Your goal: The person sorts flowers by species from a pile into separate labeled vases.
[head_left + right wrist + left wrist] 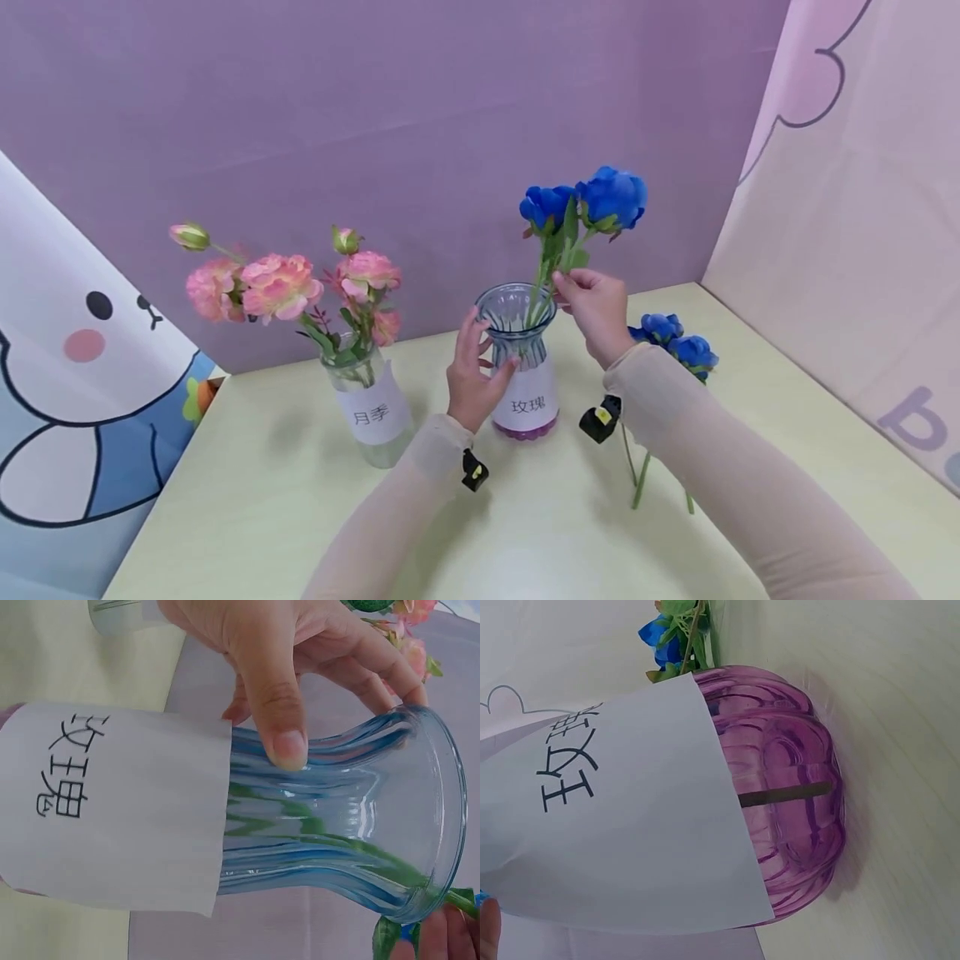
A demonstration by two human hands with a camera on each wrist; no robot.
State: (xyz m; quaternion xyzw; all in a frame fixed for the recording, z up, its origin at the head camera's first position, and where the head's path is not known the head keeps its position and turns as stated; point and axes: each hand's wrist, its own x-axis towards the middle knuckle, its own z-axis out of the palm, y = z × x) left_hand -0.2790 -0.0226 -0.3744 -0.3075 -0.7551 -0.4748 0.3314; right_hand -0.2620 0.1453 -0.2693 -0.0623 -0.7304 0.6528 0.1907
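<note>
The glass vase point(530, 350) stands upright, blue-tinted at the neck, with a white paper label point(112, 802) round its body and a purple base point(802, 757). My left hand point(474, 379) grips its neck from the left, thumb in front and fingers behind. At the right of the rim, my right hand point(600, 312) pinches the green stem of a blue flower point(611, 198). Another blue flower point(546, 206) rises beside it. Green stems run down inside the neck, and one stem point(787, 795) shows through the base.
Left of the vase stands a clear glass jar point(375, 408) with a white label, holding pink flowers point(281, 286). More blue flowers point(692, 354) lie on the table point(247, 500), partly behind my right forearm. A purple backdrop point(450, 125) closes the back.
</note>
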